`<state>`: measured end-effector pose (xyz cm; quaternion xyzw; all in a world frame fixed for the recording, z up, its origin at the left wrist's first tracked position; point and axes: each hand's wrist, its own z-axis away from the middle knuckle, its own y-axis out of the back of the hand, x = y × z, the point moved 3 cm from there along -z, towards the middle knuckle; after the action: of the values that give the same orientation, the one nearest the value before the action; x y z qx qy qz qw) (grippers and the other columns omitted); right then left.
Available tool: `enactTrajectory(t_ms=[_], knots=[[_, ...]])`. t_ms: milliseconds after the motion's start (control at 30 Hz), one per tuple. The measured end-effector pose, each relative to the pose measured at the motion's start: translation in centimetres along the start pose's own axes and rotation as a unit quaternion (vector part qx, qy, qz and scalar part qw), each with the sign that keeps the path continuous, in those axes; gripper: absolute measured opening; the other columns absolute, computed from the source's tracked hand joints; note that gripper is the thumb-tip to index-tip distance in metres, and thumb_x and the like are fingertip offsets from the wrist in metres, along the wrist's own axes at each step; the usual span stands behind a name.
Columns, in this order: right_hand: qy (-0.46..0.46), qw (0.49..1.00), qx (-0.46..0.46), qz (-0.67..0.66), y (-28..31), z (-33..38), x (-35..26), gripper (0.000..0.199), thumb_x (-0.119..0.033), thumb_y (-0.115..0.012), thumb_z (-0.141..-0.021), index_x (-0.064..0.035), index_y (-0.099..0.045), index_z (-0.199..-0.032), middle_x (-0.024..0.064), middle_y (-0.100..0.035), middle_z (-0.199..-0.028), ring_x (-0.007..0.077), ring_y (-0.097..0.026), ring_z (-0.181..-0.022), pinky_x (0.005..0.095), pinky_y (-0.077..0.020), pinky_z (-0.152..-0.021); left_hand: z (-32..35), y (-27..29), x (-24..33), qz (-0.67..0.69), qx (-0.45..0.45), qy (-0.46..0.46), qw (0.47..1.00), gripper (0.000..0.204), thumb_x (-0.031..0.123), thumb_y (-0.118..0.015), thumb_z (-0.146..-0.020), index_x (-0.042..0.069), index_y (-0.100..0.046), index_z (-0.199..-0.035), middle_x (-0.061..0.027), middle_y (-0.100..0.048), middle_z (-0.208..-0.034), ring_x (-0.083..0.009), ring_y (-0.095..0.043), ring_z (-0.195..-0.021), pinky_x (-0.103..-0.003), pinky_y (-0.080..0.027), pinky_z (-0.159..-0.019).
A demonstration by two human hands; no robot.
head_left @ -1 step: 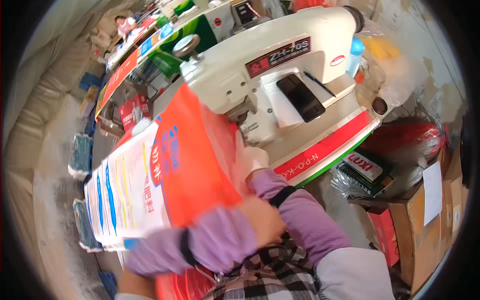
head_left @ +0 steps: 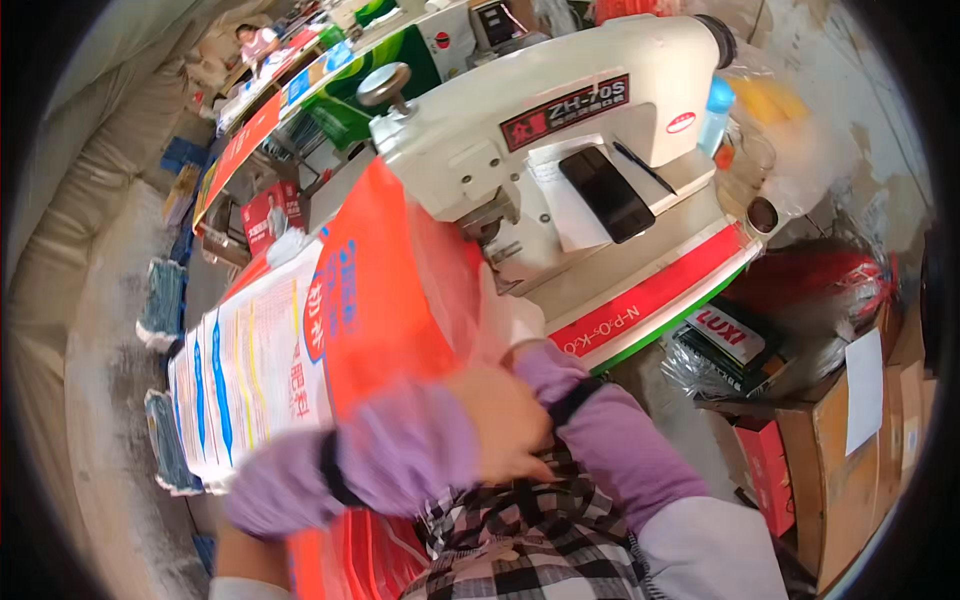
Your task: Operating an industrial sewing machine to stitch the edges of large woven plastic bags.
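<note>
A large red and white printed plastic bag (head_left: 385,290) lies slanted in front of me. Its upper edge meets the needle area of a cream sewing machine (head_left: 440,140). At that edge is my right hand (head_left: 512,322), in a white glove, closed on the bag, with a finger stretched toward the needle; part of the hand is hidden by the bag. My left hand (head_left: 497,420), bare and blurred, crosses over the bag's near side just below the right hand. Its fingers bend downward and smear, so its grip is unclear. More red bags (head_left: 350,560) show under my left forearm.
A black phone (head_left: 607,195), a pen (head_left: 643,167) and white paper rest on the machine's base. Blue bottle (head_left: 716,115) stands behind it. Cardboard boxes (head_left: 800,470) are at right. Another person (head_left: 257,48) sits far off at the back left.
My left hand and forearm have shifted left and slightly up, still blurred. The right hand stays at the bag's edge by the needle. The whole view has shifted a little.
</note>
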<state>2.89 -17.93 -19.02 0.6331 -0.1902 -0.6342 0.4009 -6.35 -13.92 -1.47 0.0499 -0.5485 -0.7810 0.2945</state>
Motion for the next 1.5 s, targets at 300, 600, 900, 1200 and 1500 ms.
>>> enactTrajectory(t_ms=[300, 600, 900, 1200, 1500], knots=[[0.018, 0.979, -0.005, -0.204, -1.5, 9.8, 1.5, 0.073, -0.011, -0.051, -0.081, -0.0009, -0.022, -0.146, 0.0269, -0.064, -0.078, 0.0455, -0.062, -0.074, 0.0496, -0.0489, -0.069, 0.2, -11.2, 4.4, 0.022, -0.096, 0.057, 0.993, 0.023, 0.029, -0.069, -0.075, 0.009, -0.069, -0.088, -0.0099, -0.068, -0.077, -0.0264, -0.069, -0.073, -0.039, -0.055, -0.063], [0.043, 0.993, -0.016, 0.112, 1.6, 11.3, -0.5, 0.083, -0.015, -0.06, -0.074, 0.0019, -0.024, -0.147, 0.0151, -0.065, -0.067, 0.0304, -0.066, -0.06, 0.0397, -0.0527, -0.055, 5.6, 1.9, -10.0, -0.173, 0.071, -0.035, 0.982, 0.012, 0.017, -0.066, -0.076, 0.013, -0.063, -0.065, -0.0027, -0.066, -0.071, -0.02, -0.065, -0.071, -0.036, -0.05, -0.064], [-0.028, 0.986, 0.109, 0.122, -4.0, -3.6, 3.3, 0.063, -0.027, -0.055, -0.082, -0.0082, -0.034, -0.139, 0.0089, -0.067, -0.065, 0.0266, -0.066, -0.058, 0.0412, -0.05, -0.051, 0.4, -8.7, 4.4, 0.008, -0.042, 0.037, 0.998, 0.062, 0.021, -0.078, -0.066, 0.009, -0.048, -0.119, -0.0141, -0.048, -0.122, -0.0297, -0.045, -0.116, -0.042, -0.038, -0.096], [0.182, 0.943, 0.259, -0.103, -0.7, 6.9, 4.2, 0.03, -0.025, -0.056, -0.086, -0.0068, -0.064, -0.108, 0.0084, -0.064, -0.067, 0.0283, -0.065, -0.071, 0.0456, -0.0468, -0.082, 32.9, 2.5, -13.7, -0.163, 0.037, 0.529, 0.832, 0.141, 0.013, -0.093, -0.031, 0.008, -0.016, -0.149, -0.0229, -0.029, -0.149, -0.0398, -0.024, -0.14, -0.044, -0.03, -0.113], [0.257, 0.944, 0.121, -0.17, 3.9, 12.9, -1.7, 0.029, -0.031, -0.059, -0.09, -0.0065, -0.068, -0.077, 0.0107, -0.065, -0.074, 0.0273, -0.062, -0.078, 0.0461, -0.0384, -0.099, 49.4, -1.0, -17.5, -0.25, 0.294, 0.53, 0.755, 0.023, 0.024, -0.054, -0.089, 0.008, -0.07, -0.088, -0.011, -0.068, -0.086, -0.0289, -0.066, -0.075, -0.038, -0.052, -0.068]])
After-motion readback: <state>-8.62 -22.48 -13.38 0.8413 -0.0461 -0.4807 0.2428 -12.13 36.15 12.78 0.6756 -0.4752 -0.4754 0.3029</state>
